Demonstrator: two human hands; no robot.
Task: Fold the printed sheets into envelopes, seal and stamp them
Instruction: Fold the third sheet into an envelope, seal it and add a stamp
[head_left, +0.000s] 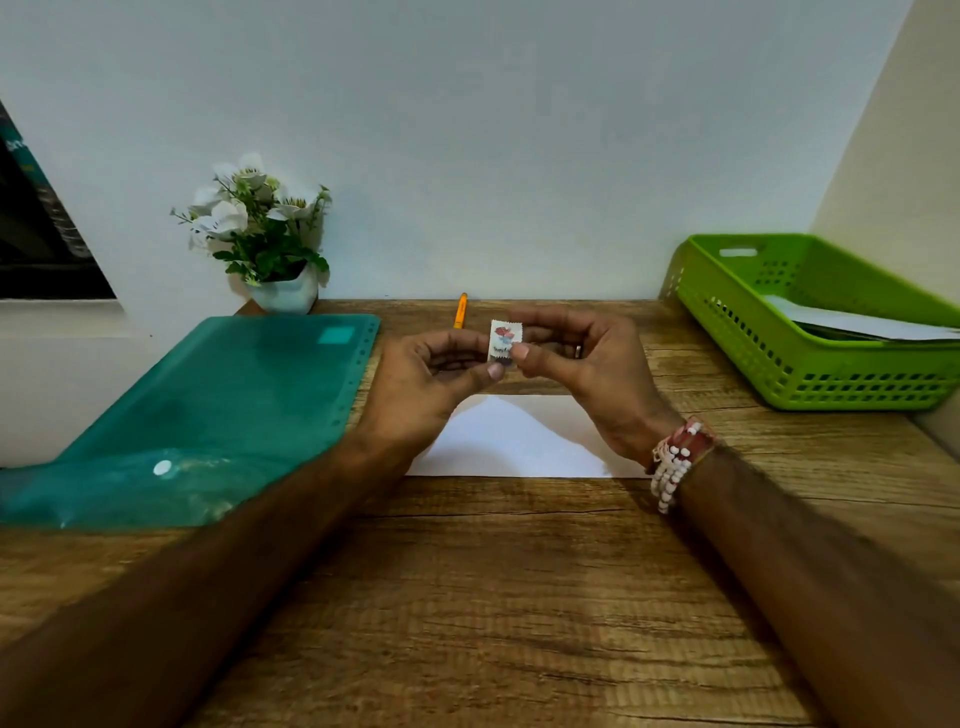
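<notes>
- The left hand (431, 379) is pinching the lower edge of the stamp (503, 340) between thumb and forefinger, a narrow grip closed on the paper.
- The right hand (582, 364) is pinching the stamp's lower right corner in the same tight way, with the thumb tip lying on the printed face.
- The stamp is being held upright in the air above the far edge of the envelope (519, 441), with its picture side facing the person. Such a small, light piece is probably being held in two hands so it can be turned, or so a backing can be picked off. Which of the two cannot be told.
- The envelope is lying flat on the wooden desk (519, 597), directly below the hands, with a pale triangle like a flap showing on its upper face. Whether it is sealed cannot be told. Lying there, it is leaving the stamp only a short drop to a corner.
- A teal folder (208, 405) is lying just left of the envelope, probably as the paper supply.
- A green basket (810, 374) is standing well to the right of the envelope with white papers (852, 325) inside, seemingly collecting finished pieces.
- An orange pen (460, 310) is lying beyond the envelope, behind the hands.
- A potted plant (283, 293) is standing beyond the envelope and to its left.
</notes>
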